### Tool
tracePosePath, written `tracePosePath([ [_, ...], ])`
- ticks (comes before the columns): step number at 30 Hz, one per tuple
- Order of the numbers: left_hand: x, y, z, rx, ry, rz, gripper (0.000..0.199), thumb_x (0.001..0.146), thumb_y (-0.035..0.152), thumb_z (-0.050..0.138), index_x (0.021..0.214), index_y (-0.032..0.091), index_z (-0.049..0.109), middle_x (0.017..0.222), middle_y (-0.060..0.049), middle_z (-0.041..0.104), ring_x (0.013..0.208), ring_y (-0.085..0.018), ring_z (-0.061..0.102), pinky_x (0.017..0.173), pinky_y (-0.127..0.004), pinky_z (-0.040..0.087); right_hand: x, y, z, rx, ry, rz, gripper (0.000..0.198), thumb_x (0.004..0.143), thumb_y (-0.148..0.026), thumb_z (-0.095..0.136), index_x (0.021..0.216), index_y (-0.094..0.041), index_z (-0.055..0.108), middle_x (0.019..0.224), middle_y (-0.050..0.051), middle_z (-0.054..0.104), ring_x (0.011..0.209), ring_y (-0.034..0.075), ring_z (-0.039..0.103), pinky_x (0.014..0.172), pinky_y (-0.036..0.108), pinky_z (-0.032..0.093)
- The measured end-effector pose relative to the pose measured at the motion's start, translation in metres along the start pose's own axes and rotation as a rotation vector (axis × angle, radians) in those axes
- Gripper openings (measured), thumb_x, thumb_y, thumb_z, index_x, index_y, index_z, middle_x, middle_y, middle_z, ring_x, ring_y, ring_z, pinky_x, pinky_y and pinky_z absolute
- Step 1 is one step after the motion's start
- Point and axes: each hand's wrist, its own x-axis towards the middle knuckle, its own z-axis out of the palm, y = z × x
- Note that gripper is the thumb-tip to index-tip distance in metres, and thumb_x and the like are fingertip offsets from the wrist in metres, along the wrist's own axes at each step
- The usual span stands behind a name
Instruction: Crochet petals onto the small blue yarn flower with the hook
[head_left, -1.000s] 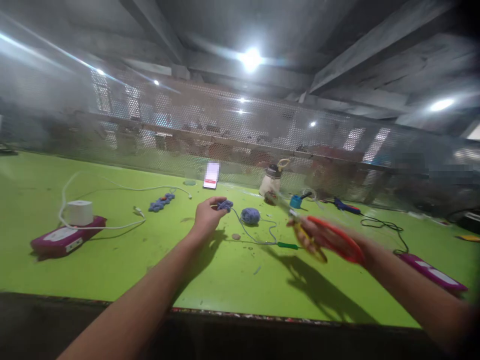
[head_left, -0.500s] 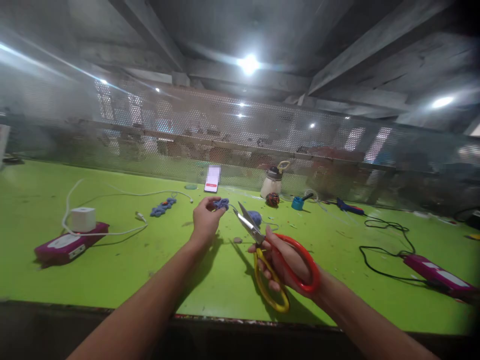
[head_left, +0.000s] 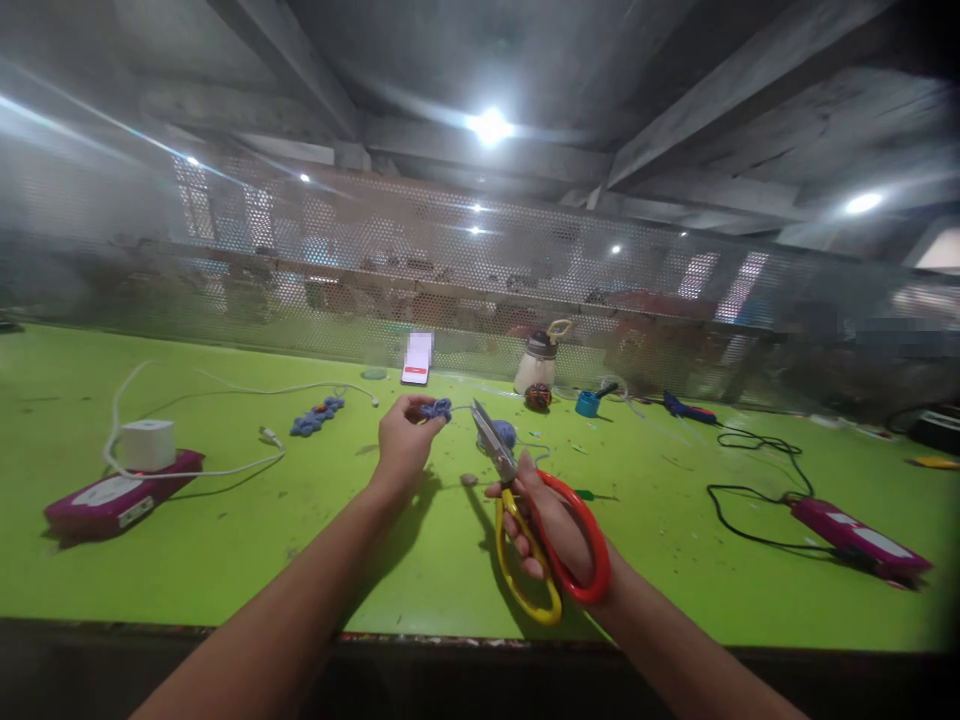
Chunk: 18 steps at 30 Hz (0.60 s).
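My left hand [head_left: 402,442] pinches a small blue-purple crocheted piece [head_left: 436,410] above the green table. A strand of yarn runs from it toward the blade tips of the scissors [head_left: 491,440]. These scissors, with one red and one yellow handle loop, are gripped in my right hand [head_left: 546,515]. Their blades point up and away from me and look closed or nearly so. Behind the blades sits a ball of blue-purple yarn [head_left: 505,433], partly hidden. A string of blue crocheted flowers [head_left: 317,416] lies left of my left hand.
A phone [head_left: 417,358] leans at the back before a perforated screen [head_left: 360,260]. Right of it are a bottle [head_left: 535,372], a dark yarn ball [head_left: 538,397] and a blue pot [head_left: 587,404]. Purple power strips [head_left: 120,500] with cables flank both sides. A green-handled hook [head_left: 589,495] lies near my right hand.
The scissor blades, spread apart earlier, have come together beside the yarn strand. My right hand has shifted slightly left. The whole view has turned a little, and my left hand keeps its pinch.
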Motion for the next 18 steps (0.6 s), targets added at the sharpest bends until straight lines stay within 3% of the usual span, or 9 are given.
tracePosePath([
  [11, 0.006, 0.003, -0.003, -0.025, 0.045, -0.075, 0.028, 0.064, 0.005, 0.073, 0.089, 0.012, 0.065, 0.076, -0.002, 0.066, 0.075, -0.016, 0.062, 0.077, -0.032, 0.049, -0.001, 0.007, -0.010, -0.166, -0.004, -0.034, 0.062, 0.082, -0.075, 0.049, 0.102, -0.016, 0.058, 0.054, -0.007, 0.044, 0.040, 0.006, 0.039, 0.032, 0.015, 0.032],
  [13, 0.007, 0.005, -0.004, -0.021, 0.033, -0.124, 0.026, 0.070, 0.005, 0.071, 0.094, 0.012, 0.065, 0.080, -0.002, 0.066, 0.077, -0.016, 0.063, 0.078, -0.033, 0.051, -0.002, 0.000, -0.023, -0.400, 0.017, -0.114, 0.063, 0.084, -0.074, 0.044, 0.101, -0.016, 0.060, 0.058, -0.005, 0.047, 0.044, 0.008, 0.044, 0.036, 0.017, 0.036],
  [15, 0.007, 0.006, -0.004, -0.015, 0.018, -0.188, 0.021, 0.080, 0.011, 0.069, 0.100, 0.012, 0.064, 0.090, -0.003, 0.067, 0.081, -0.016, 0.064, 0.077, -0.034, 0.053, 0.003, -0.014, -0.043, -0.871, 0.176, -0.220, 0.063, 0.089, -0.071, 0.036, 0.096, -0.015, 0.064, 0.060, -0.002, 0.054, 0.048, 0.011, 0.052, 0.043, 0.022, 0.045],
  [18, 0.007, 0.007, -0.004, -0.009, -0.003, -0.304, 0.024, 0.090, 0.026, 0.061, 0.112, 0.014, 0.061, 0.108, -0.007, 0.065, 0.090, -0.019, 0.064, 0.077, -0.038, 0.056, 0.022, -0.042, -0.085, -1.077, 0.367, -0.234, 0.052, 0.090, -0.061, 0.049, 0.099, -0.013, 0.067, 0.074, 0.007, 0.065, 0.067, 0.020, 0.063, 0.055, 0.028, 0.050],
])
